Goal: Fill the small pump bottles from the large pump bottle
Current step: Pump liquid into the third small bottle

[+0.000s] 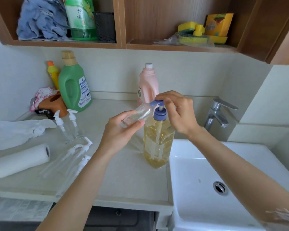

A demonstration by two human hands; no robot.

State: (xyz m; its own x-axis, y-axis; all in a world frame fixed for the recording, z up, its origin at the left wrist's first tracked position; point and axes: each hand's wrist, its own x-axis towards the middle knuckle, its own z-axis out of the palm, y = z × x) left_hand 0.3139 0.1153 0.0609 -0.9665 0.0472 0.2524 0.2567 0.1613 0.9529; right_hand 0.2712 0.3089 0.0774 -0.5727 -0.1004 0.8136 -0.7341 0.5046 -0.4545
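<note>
- Two bare hands meet over the pale stone table (120,177), just left of the white ceramic sink (198,189).
- Left hand (122,130) has its grip curled round a small clear plastic bottle (138,114), capless and tilted, its open neck lifted toward the blue spout.
- Right hand (178,112) rests its fingertips on the blue pump head (157,102) of the large clear bottle of yellow liquid (158,144); the fingers are bent over the pump top, pressing rather than wrapping it.
- Whether the small bottle's mouth touches the spout is hard to tell; they are at least just beside each other.
- The large bottle stands upright on the table at the sink's edge, more than half full.
- Two small clear bottles with white pumps (68,125) stand upright to the left; more white pump pieces in clear wrapping (77,155) lie flat near them.
- A white paper towel roll (22,160) lies on its side at the far left, with a crumpled white sheet (22,130) behind it.
- Against the wall stand a green detergent jug (73,85), a yellow bottle with orange cap (53,74) and a pink bottle with white cap (148,84).
- A chrome tap (218,114) sits behind the sink.
</note>
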